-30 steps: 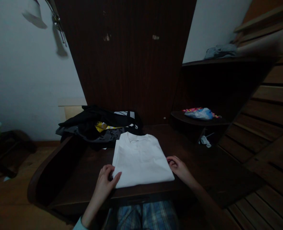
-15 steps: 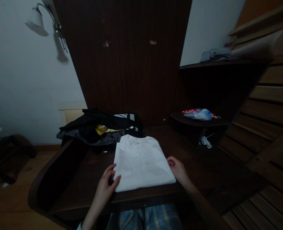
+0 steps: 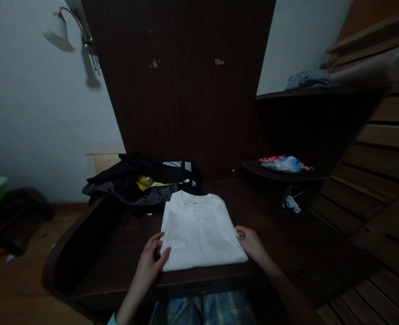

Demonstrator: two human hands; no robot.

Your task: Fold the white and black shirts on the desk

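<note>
A white shirt (image 3: 199, 234) is lying folded and flat on the dark counter (image 3: 131, 234), its neckline pointing away from the person, its near edge sitting close to the counter's front. The left hand (image 3: 151, 256) is resting at the shirt's left edge, thumb and fingers standing apart, the thumb reaching over the cloth near the corner. The right hand (image 3: 249, 243) is touching the opposite edge with its fingers curling inward; whether they are pinching the fabric, I cannot tell. The shirt is looking light, soft and limp, probably not slippery or fragile, though its stacked layers could be shifting or sagging if only the top one were being gripped. Both side edges, with fingers going under all the layers and thumbs pressing on top, are seeming the best places for taking hold. The folds underneath are staying out of sight, and the right thumb is hiding from view. Behind, the dark clothing pile (image 3: 135, 171) is blurring into shadow, so its separate pieces are being hard to make out.
</note>
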